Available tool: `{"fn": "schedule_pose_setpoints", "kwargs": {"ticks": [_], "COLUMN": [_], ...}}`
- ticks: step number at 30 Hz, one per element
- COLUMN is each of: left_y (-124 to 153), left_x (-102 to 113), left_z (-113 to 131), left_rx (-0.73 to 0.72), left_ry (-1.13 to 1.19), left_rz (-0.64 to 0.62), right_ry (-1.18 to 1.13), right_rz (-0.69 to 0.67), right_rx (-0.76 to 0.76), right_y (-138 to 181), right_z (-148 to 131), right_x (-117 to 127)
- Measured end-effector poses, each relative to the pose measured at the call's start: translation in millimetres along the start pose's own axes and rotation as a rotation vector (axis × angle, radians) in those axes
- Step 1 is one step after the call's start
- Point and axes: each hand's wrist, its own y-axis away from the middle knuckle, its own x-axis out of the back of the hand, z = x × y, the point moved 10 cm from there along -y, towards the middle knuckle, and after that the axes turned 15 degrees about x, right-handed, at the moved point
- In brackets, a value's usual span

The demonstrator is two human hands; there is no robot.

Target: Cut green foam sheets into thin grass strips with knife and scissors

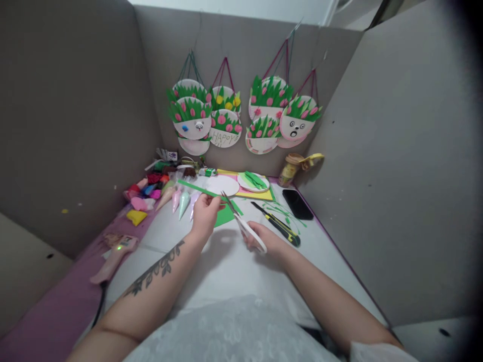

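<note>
My left hand (206, 215) pinches a long narrow green paper strip (198, 188), which runs up and left from my fingers. In my right hand (264, 239) is a pair of scissors with white handles (249, 234). Their blades point up and left, close to the fingertips of my left hand and the end of the strip. Whether the blades touch the strip, I cannot tell. Below and behind my hands lies a green paper sheet (225, 216) on the white table covering. Cut green paper leaves (254, 180) rest on a white paper plate (241, 184) farther back.
Right of my hands lie a yellow-black utility knife (283, 227), thin green scraps (289, 213) and a black phone (298, 204). To the left are piping bags (183, 203), coloured clay packs (139, 202) and a pink glue gun (115, 259). Decorated paper plates (190, 123) hang on the grey back wall.
</note>
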Motion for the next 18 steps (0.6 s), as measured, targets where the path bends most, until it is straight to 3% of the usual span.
{"fn": "schedule_pose_setpoints", "kwargs": {"ticks": [18], "left_y": [-2.6], "left_x": [2.7], "left_z": [-1.8], "left_rx": [-0.009], "left_ry": [-0.028], "left_rz": [0.010], "right_ry": [-0.017], "right_rz": [0.007], "right_rx": [-0.022], "right_y": [0.1], "right_z": [2.2], "right_x": [-1.0]}}
